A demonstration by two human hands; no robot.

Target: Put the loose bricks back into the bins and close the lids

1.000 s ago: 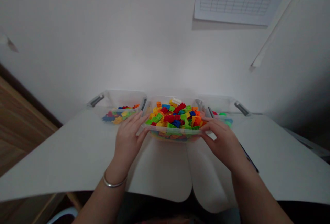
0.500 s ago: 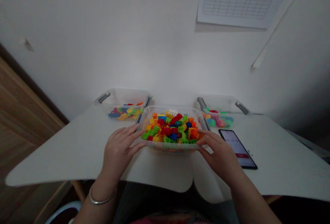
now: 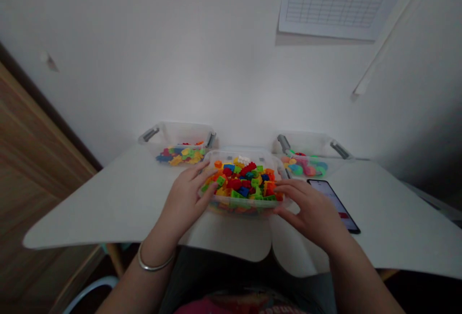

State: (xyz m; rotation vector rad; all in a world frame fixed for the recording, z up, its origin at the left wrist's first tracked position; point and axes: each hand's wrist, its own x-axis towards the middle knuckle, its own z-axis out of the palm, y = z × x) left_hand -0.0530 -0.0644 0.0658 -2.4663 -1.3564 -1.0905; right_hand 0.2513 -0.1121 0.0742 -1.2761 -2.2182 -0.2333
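Note:
A clear plastic box [image 3: 238, 202] full of colourful toy building bricks [image 3: 245, 181] stands in front of me near the table's edge. My left hand [image 3: 189, 196] reaches over the box's left side, its fingers apart and its tips near green and orange bricks. My right hand [image 3: 310, 208] is at the box's right front corner. Its fingers stretch over the rim by the orange bricks, and its thumb lies apart from them, low at the front wall. I see no brick in either hand.
Behind on the left stands a clear box [image 3: 176, 133] with colourful flat pieces. Another clear box [image 3: 306, 139] with round colourful pieces is behind on the right. A phone [image 3: 335, 203] lies right of my right hand on the white table [image 3: 108, 203]. The wall rises behind.
My left hand has moved from the box's left front corner inward and up over the bricks. My right hand stays at the right corner, its fingers shifted slightly. The view has tilted a little.

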